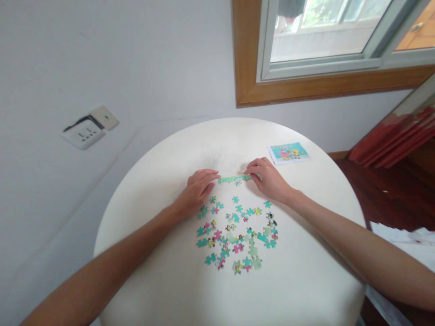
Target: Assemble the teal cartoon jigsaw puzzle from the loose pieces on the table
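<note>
A narrow strip of joined jigsaw puzzle pieces, green and yellow, lies across the table. My left hand rests at its left end, fingers stretched out with the tips touching the edge and the thumb apart. At the other end, my right hand is bent over the strip, thumb and fingers closed on its end piece; the fingers partly hide that piece. Nearer to me, many loose jigsaw pieces in teal, pink, yellow and pale green are spread between my forearms, some overlapping or touching.
A picture card with cartoon figures lies beyond my right hand on the round white table. The wall behind carries a socket and a wood-framed window. A red curtain hangs at the right.
</note>
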Demonstrator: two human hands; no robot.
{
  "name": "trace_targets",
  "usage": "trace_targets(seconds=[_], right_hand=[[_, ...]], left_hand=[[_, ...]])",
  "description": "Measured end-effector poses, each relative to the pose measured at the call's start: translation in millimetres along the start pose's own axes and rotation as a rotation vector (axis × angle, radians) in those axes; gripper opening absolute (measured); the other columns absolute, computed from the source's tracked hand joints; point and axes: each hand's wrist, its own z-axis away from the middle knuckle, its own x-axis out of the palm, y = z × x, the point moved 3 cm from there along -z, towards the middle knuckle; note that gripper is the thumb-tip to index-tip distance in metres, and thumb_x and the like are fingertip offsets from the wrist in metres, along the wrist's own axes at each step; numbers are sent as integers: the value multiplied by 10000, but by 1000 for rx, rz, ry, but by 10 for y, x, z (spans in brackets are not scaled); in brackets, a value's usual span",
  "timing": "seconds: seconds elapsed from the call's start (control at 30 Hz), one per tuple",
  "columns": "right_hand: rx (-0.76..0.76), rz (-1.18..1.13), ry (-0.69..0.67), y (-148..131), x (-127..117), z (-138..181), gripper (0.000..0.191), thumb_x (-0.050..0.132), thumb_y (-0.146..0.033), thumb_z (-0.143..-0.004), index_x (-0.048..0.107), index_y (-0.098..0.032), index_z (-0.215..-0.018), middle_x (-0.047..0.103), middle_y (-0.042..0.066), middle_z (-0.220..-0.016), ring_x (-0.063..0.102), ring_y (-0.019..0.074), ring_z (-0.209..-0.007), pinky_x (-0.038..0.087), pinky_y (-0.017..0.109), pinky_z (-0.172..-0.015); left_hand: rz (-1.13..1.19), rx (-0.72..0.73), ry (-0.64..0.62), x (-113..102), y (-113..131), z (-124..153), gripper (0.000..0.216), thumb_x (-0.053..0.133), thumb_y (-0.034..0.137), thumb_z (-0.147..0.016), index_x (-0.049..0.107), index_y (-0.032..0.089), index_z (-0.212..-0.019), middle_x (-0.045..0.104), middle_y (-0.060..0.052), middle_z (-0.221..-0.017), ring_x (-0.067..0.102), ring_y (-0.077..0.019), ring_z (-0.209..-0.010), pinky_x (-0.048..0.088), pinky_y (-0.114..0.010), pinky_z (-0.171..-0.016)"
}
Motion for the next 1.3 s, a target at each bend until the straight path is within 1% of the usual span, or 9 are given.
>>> trace_targets(seconds=[0.27, 0.6, 0.7, 0.77, 0.87, 0.93, 1.0, 1.07, 1.3], right_hand=[[1, 5, -7, 20, 15, 9, 299, 509, -61, -874, 753, -209, -963, 678, 92, -987, 545, 246, -970, 442, 391, -851], [-7, -36, 26, 67, 40, 32, 266, 532, -65, -857, 741, -198, -954, 679, 91, -972, 549, 244, -956, 448, 401, -858], [-11, -38, 21, 72, 50, 33, 253, 536, -72, -862, 740, -195, -946, 682, 91, -970, 555, 244, -949, 454, 398, -848], [-12, -36, 20, 77, 56, 31, 245, 540, -75, -862, 741, -191, -941, 684, 92, -969, 560, 243, -945, 456, 394, -843], [-9, -37, 14, 79, 60, 29, 245, 543, -75, -862, 742, -189, -949, 688, 93, -970, 567, 241, -949, 457, 388, -845], [-4, -38, 11, 74, 57, 29, 247, 544, -71, -859, 742, -190, -948, 689, 91, -970, 569, 239, -952, 456, 383, -846], [-4, -36, 8, 65, 51, 29, 247, 546, -68, -856, 741, -188, -947, 688, 91, -971, 571, 237, -954, 454, 381, -852], [1, -33, 0, 58, 48, 30, 243, 546, -69, -856, 739, -183, -950, 688, 93, -973, 571, 239, -960, 452, 383, -862], [16, -32, -25, 66, 60, 37, 236, 542, -80, -861, 738, -177, -950, 686, 100, -981, 571, 248, -965, 457, 398, -877]], left_hand=[[-32, -127, 105, -46, -133, -1, 267, 485, 261, -943, 668, 204, -1129, 676, -72, -1160, 594, -237, -1118, 457, -455, -1041], [61, -132, 134, -181, -185, -6, 169, 598, 276, -885, 755, 216, -898, 694, -47, -982, 641, -193, -931, 508, -355, -902], [122, -139, 60, -230, -197, -4, 160, 629, 307, -874, 764, 222, -876, 700, -39, -938, 645, -175, -848, 519, -315, -809], [169, -142, -35, -268, -188, 1, 166, 649, 333, -868, 768, 219, -851, 699, -36, -898, 627, -155, -766, 507, -282, -727], [252, -113, -257, -309, -146, 22, 184, 688, 377, -848, 777, 219, -816, 692, -32, -842, 597, -135, -690, 471, -250, -645], [307, -89, -413, -323, -114, 42, 186, 700, 385, -840, 784, 220, -825, 687, -32, -834, 592, -131, -685, 464, -239, -638], [343, -74, -520, -329, -97, 59, 179, 714, 369, -830, 787, 205, -833, 680, -35, -829, 584, -124, -682, 462, -228, -652], [351, -62, -566, -327, -96, 68, 173, 737, 347, -810, 784, 181, -827, 667, -36, -811, 570, -117, -673, 452, -216, -656], [296, -51, -610, -325, -69, 94, 104, 722, 250, -808, 750, 158, -847, 635, -26, -786, 561, -118, -677, 432, -207, -657]])
